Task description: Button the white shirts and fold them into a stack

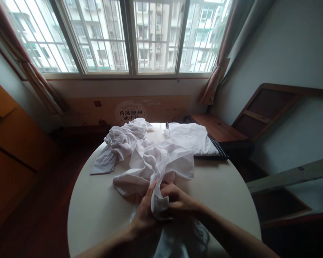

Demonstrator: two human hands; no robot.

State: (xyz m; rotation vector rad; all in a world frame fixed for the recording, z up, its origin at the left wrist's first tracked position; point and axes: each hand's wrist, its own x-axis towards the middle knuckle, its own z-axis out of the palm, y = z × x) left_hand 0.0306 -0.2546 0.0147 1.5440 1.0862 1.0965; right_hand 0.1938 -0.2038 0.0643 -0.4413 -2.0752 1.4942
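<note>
A crumpled white shirt (150, 154) lies across the table, its near end gathered up between my two hands. My left hand (144, 215) is closed on the cloth from the left side. On the right, my right hand (179, 199) has its fingers bent into the same fabric, with the fingertips partly hidden by it. A curled band of the shirt, perhaps its collar, hangs between the hands. More rumpled white cloth (123, 136) is heaped behind, at the back left, touching the shirt; I cannot tell where one ends and the other begins.
The round white table (94, 211) carries a folded white cloth (190, 138) on a dark striped one (218, 148) at the back right. Beyond are a printed cardboard panel (161, 107) and a barred window (156, 39). An orange cabinet (10, 150) stands left.
</note>
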